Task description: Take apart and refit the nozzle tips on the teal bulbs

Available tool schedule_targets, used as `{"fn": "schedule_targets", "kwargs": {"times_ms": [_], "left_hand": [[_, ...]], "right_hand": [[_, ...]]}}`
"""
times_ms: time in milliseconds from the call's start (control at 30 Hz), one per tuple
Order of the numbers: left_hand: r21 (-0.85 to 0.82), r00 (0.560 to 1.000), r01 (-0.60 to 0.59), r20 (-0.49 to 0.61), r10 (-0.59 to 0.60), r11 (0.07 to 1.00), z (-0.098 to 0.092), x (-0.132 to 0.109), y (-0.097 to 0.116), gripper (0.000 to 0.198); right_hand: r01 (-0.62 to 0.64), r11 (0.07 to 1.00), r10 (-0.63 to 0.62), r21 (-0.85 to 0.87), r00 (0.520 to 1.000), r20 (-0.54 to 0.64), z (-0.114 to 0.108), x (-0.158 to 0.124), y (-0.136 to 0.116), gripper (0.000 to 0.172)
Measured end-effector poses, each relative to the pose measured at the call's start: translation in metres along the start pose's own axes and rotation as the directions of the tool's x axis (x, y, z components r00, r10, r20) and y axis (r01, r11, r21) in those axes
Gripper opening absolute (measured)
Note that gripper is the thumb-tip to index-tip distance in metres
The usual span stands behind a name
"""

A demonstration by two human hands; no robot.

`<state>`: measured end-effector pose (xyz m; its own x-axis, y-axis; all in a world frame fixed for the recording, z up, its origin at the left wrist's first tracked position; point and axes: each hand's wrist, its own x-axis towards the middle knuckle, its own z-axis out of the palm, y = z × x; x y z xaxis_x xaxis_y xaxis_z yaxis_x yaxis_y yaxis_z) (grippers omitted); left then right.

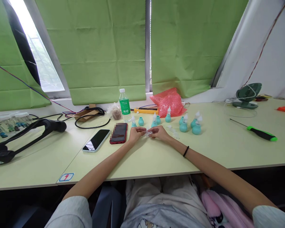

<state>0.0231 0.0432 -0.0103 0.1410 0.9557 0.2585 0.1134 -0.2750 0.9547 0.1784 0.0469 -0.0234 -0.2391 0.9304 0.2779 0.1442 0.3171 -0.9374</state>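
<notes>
My left hand (137,133) and my right hand (158,132) meet over the table, fingertips pinched on a small clear plastic piece (147,133). Its exact kind is too small to make out. Around them stand several turquoise squeeze bulbs; one with a white tip (168,116) is behind my right hand, and another tipped bulb (196,128) stands to the right. An untipped turquoise bulb (141,121) sits just behind my left hand. Small translucent pieces (174,131) lie to the right of my right hand.
Two phones, one pale (96,141) and one red-edged (118,133), lie left of my hands. A water bottle (124,107), pink bubble wrap (169,101) and a yellow tool (146,110) are behind. Right are a screwdriver (261,133) and a fan (248,95); left, a black headset-like frame (35,133).
</notes>
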Motion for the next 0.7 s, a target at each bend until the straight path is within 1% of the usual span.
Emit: {"fn": "schedule_targets", "kwargs": {"times_ms": [167, 267, 433, 567, 700], "left_hand": [[0.127, 0.998, -0.053, -0.037, 0.058, 0.991, 0.0, 0.001, -0.001, 0.018], [0.148, 0.999, -0.035, -0.027, 0.04, 0.988, 0.0, 0.001, -0.002, 0.018], [0.051, 1.0, 0.028, -0.016, -0.027, 0.998, 0.001, 0.001, -0.003, 0.025], [-0.066, 0.997, 0.076, -0.006, -0.076, 0.995, 0.001, 0.0, -0.001, 0.031], [-0.22, 0.988, 0.152, 0.053, -0.144, 0.964, 0.001, -0.001, 0.004, 0.031]], "right_hand": [[-0.017, 1.0, 0.017, 0.006, 1.0, -0.011, 0.0, 0.0, 0.001, 0.033], [-0.012, 1.0, 0.012, -0.001, 1.0, -0.009, 0.0, 0.0, 0.002, 0.034], [0.024, 0.999, -0.025, -0.037, 1.0, -0.018, -0.001, -0.001, 0.0, 0.033], [0.078, 0.995, -0.077, -0.066, 0.997, 0.012, 0.001, -0.004, -0.005, 0.035], [0.083, 0.995, -0.082, -0.056, 0.997, 0.009, 0.002, -0.006, -0.009, 0.036]]}}
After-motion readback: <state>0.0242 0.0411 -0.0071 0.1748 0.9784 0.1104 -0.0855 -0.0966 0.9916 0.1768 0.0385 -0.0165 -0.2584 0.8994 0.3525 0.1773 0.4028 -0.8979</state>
